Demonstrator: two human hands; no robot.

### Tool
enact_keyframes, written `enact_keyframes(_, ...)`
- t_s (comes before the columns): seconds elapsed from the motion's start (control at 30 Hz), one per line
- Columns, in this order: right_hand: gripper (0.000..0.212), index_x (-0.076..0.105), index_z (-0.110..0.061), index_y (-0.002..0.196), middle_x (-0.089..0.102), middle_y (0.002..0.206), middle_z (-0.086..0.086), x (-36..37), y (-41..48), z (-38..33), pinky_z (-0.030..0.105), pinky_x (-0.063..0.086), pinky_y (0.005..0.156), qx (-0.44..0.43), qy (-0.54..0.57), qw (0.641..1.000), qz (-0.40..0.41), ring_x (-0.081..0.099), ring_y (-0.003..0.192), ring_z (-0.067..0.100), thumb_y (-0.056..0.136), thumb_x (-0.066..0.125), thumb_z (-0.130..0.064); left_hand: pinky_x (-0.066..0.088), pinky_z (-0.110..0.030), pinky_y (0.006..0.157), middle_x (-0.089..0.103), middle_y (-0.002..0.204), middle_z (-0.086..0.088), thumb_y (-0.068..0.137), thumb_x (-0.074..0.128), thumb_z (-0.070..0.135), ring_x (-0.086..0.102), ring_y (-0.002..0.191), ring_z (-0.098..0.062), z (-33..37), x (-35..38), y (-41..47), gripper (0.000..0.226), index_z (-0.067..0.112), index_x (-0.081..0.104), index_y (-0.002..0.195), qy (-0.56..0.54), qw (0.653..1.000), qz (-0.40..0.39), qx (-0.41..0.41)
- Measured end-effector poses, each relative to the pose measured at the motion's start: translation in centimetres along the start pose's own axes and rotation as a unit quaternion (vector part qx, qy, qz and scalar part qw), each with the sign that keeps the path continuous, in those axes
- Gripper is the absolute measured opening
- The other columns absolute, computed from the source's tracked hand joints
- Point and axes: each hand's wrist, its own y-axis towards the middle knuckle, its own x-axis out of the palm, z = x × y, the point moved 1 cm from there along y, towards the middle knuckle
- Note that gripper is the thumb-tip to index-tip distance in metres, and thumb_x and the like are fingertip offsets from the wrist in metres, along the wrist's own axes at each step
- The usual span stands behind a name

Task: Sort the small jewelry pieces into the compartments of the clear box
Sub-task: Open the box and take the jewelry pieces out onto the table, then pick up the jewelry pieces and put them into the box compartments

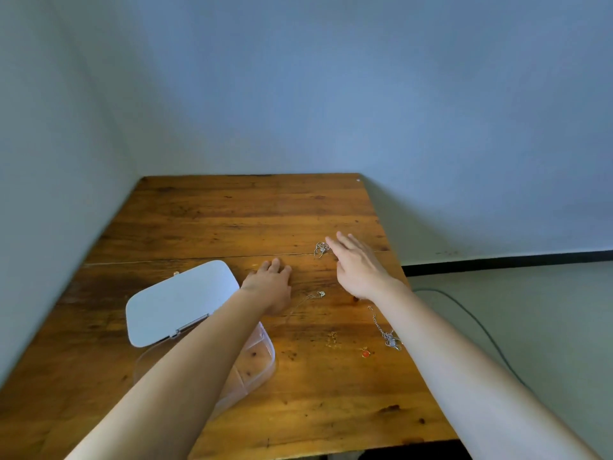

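Observation:
The clear box (262, 355) lies open at the table's left, its white lid (179, 300) folded back; my left forearm crosses over most of its compartments. My left hand (270, 287) rests flat on the wood past the box, fingers apart, holding nothing. My right hand (356, 265) reaches forward with fingers spread, its fingertips beside a tangled silver piece (321, 249). A thin chain with a small pendant (315, 296) lies between my hands. A silver chain (386, 333), a small gold piece (332, 338) and an orange charm (365, 353) lie near my right forearm.
The wooden table (232, 214) stands in a corner against pale blue walls. Its right edge drops to a light floor, where a dark cable (471, 320) runs. A small gold item (176, 273) sits behind the lid.

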Motion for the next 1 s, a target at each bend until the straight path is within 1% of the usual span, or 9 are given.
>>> enact_keyframes(0.07, 0.066, 0.015, -0.027, 0.159, 0.001, 0.169, 0.006, -0.9, -1.8, -0.2, 0.045, 0.014, 0.122, 0.014, 0.016, 1.000, 0.003, 0.007, 0.154, 0.031, 0.102, 0.041, -0.008, 0.025, -0.053, 0.117, 0.015, 0.164, -0.011, 0.103, 0.038, 0.036, 0.016, 0.149, -0.034, -0.1, -1.0, -0.6, 0.059, 0.018, 0.019, 0.155, -0.010, 1.000, -0.009, -0.007)
enact_keyframes(0.17, 0.064, 0.017, -0.030, 0.158, 0.000, 0.169, 0.003, -2.0, -4.8, -0.1, 0.046, 0.036, 0.114, 0.029, 0.043, 0.998, 0.018, 0.021, 0.151, 0.033, 0.102, 0.043, -0.013, 0.019, -0.057, 0.117, 0.011, 0.165, -0.011, 0.103, 0.039, 0.037, 0.009, 0.150, -0.033, 0.4, -1.5, -2.7, 0.060, 0.020, 0.016, 0.156, -0.043, 0.997, 0.062, -0.008)
enact_keyframes(0.3, 0.062, 0.022, -0.028, 0.157, 0.008, 0.168, 0.005, -2.0, -8.5, 0.5, 0.046, 0.034, 0.117, 0.046, 0.039, 0.997, 0.039, 0.022, 0.151, 0.030, 0.101, 0.048, -0.018, 0.009, -0.056, 0.119, 0.000, 0.166, -0.012, 0.103, 0.036, 0.039, -0.004, 0.151, -0.031, 2.6, -0.6, -6.8, 0.063, 0.020, 0.012, 0.157, -0.064, 0.986, 0.146, 0.040)
enact_keyframes(0.37, 0.059, 0.029, -0.027, 0.155, 0.017, 0.166, 0.005, -1.5, -10.3, 0.9, 0.044, 0.033, 0.117, 0.050, 0.049, 0.996, 0.059, 0.031, 0.147, 0.028, 0.100, 0.051, -0.019, 0.015, -0.053, 0.119, 0.010, 0.165, -0.011, 0.102, 0.038, 0.039, 0.005, 0.151, -0.030, 4.0, 0.3, -9.2, 0.058, 0.020, 0.023, 0.154, -0.091, 0.972, 0.209, 0.065)
enact_keyframes(0.47, 0.052, 0.040, -0.025, 0.149, 0.032, 0.158, 0.001, -0.2, -13.1, 1.2, 0.038, 0.035, 0.113, 0.059, 0.082, 0.989, 0.105, 0.043, 0.138, 0.023, 0.099, 0.053, -0.020, 0.036, -0.044, 0.108, 0.039, 0.154, -0.007, 0.099, 0.045, 0.035, 0.035, 0.139, -0.027, 5.8, 2.4, -12.2, 0.047, 0.019, 0.044, 0.143, -0.122, 0.946, 0.286, 0.095)
enact_keyframes(0.57, 0.044, 0.049, -0.022, 0.142, 0.045, 0.145, 0.000, 1.9, -16.0, 1.5, 0.034, 0.047, 0.103, 0.072, 0.102, 0.981, 0.146, 0.052, 0.125, 0.019, 0.098, 0.055, -0.022, 0.037, -0.042, 0.108, 0.040, 0.153, -0.005, 0.099, 0.044, 0.037, 0.037, 0.138, -0.025, 7.0, 5.4, -13.8, 0.049, 0.019, 0.042, 0.145, -0.133, 0.947, 0.275, 0.105)
enact_keyframes(0.7, 0.038, 0.055, -0.017, 0.135, 0.050, 0.121, 0.003, 4.7, -19.1, 1.2, 0.037, 0.054, 0.080, 0.084, 0.126, 0.967, 0.203, 0.060, 0.090, 0.017, 0.097, 0.058, -0.022, 0.024, -0.041, 0.117, 0.017, 0.164, -0.003, 0.102, 0.034, 0.039, 0.019, 0.148, -0.021, 7.7, 8.5, -14.0, 0.057, 0.022, 0.022, 0.155, -0.124, 0.960, 0.231, 0.103)
enact_keyframes(0.87, 0.047, 0.047, -0.014, 0.142, 0.051, 0.124, 0.006, 7.0, -20.9, 1.1, 0.030, 0.049, 0.085, 0.100, 0.132, 0.964, 0.207, 0.060, 0.102, 0.021, 0.100, 0.054, -0.031, 0.016, -0.046, 0.118, -0.014, 0.165, -0.006, 0.101, 0.020, 0.039, 0.013, 0.149, -0.024, 7.8, 9.7, -13.4, 0.061, 0.022, 0.003, 0.158, -0.071, 0.971, 0.194, 0.123)
enact_keyframes(1.0, 0.057, 0.033, -0.012, 0.153, 0.038, 0.141, 0.009, 6.6, -20.1, 1.2, 0.026, 0.043, 0.089, 0.148, 0.177, 0.951, 0.206, 0.059, 0.110, 0.022, 0.102, 0.051, -0.031, 0.006, -0.054, 0.119, -0.022, 0.163, -0.006, 0.099, 0.020, 0.037, -0.011, 0.151, -0.024, 8.1, 9.6, -12.6, 0.064, 0.031, -0.009, 0.156, -0.025, 0.975, 0.153, 0.161)
